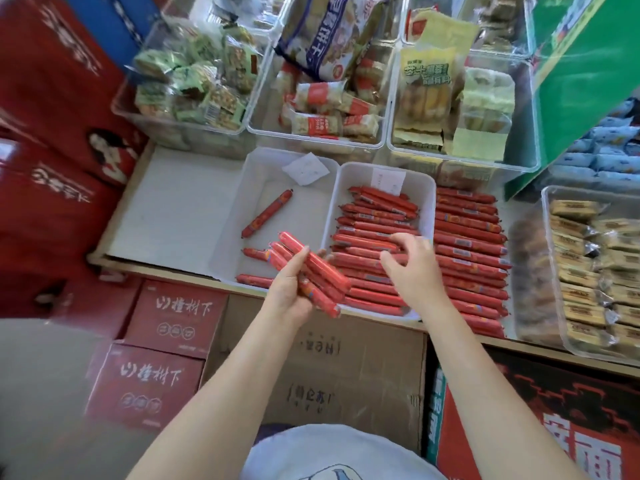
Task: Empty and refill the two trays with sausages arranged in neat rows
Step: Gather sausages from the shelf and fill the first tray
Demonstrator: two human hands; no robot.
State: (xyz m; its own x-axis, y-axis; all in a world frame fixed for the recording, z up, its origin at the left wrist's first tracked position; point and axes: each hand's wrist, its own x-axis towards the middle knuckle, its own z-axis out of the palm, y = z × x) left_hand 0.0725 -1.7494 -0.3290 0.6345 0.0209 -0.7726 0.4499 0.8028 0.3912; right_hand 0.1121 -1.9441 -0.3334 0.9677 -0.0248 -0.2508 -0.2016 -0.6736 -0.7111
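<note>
Two white trays stand side by side on the shelf. The left tray (304, 202) is nearly bare, with one red sausage (267, 213) lying aslant and two more near its front edge. The right tray (427, 195) holds several red sausages (377, 216) in rows. My left hand (291, 285) grips a bundle of sausages (313, 271) over the left tray's front right corner. My right hand (412, 265) hovers over the right tray with fingers spread and curved, touching the sausages there. A further stack of sausages (471, 251) lies on the shelf right of the right tray.
Clear bins of wrapped snacks (332, 109) stand behind the trays. A clear tray of biscuit packs (595, 268) sits at the right. A bare white shelf area (173, 209) lies left of the trays. Cardboard and red boxes (173, 317) are stacked below the shelf edge.
</note>
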